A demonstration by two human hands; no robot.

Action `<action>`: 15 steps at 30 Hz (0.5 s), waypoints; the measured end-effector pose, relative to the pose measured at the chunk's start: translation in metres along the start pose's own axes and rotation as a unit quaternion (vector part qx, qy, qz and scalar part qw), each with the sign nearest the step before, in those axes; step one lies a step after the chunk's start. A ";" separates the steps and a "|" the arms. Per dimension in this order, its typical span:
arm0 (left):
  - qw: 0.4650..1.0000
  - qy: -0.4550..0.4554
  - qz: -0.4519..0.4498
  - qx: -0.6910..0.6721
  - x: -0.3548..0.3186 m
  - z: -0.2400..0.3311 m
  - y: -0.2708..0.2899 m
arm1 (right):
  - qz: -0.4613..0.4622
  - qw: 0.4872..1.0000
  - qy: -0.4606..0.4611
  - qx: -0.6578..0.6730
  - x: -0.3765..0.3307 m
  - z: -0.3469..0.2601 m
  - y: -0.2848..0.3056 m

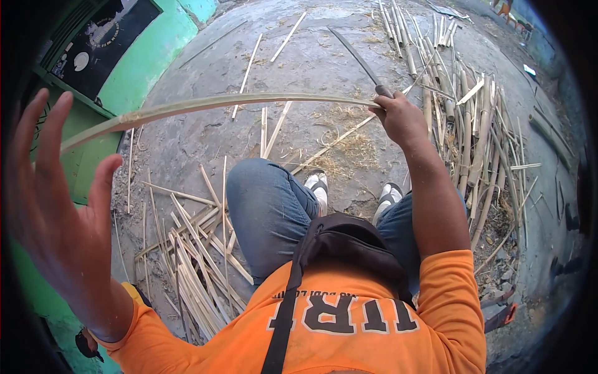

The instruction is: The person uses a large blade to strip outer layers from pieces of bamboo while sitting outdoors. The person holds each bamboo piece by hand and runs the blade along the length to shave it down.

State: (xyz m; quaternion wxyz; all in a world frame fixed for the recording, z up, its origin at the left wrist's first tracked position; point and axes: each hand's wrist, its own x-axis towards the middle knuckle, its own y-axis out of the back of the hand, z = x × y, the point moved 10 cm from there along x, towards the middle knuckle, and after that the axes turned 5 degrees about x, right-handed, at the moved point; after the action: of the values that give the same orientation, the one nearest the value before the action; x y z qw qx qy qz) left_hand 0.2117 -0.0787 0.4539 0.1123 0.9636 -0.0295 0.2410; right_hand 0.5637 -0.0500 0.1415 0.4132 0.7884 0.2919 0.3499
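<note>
A long, pale bamboo strip (249, 98) arches across in front of me. Its right end meets my right hand (402, 119), which is closed round it together with the handle of a machete (358, 57). The dark blade points away from me and slightly left. On the left my left hand (68, 230) is raised with its fingers spread and thumb apart. The strip's left end passes by those fingers, partly hidden behind them; the hand is not gripping it, and whether it touches is unclear.
Split bamboo strips (199, 268) lie heaped by my left knee. A large pile of bamboo poles (464, 134) covers the right side. Several loose strips and shavings (352, 146) are scattered over the concrete ground (205, 121). A green wall (140, 59) stands at the left.
</note>
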 end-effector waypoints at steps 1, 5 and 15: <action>1.000 0.004 -0.007 0.002 -0.007 -0.005 -0.011 | 0.016 1.000 0.016 0.004 0.001 -0.006 0.003; 0.949 0.096 -0.249 -0.167 -0.059 0.012 -0.119 | 0.032 0.999 -0.001 -0.006 -0.008 0.002 0.021; 0.657 0.231 -0.492 -0.522 -0.245 0.132 -0.202 | -0.058 0.950 0.048 0.302 0.002 0.014 0.012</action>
State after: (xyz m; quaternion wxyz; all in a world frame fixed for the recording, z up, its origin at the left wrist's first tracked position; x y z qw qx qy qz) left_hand 0.0788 0.0878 0.1846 0.7024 0.5334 0.3544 0.3105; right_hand 0.5780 -0.0601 0.1466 0.1611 0.8404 0.4483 0.2585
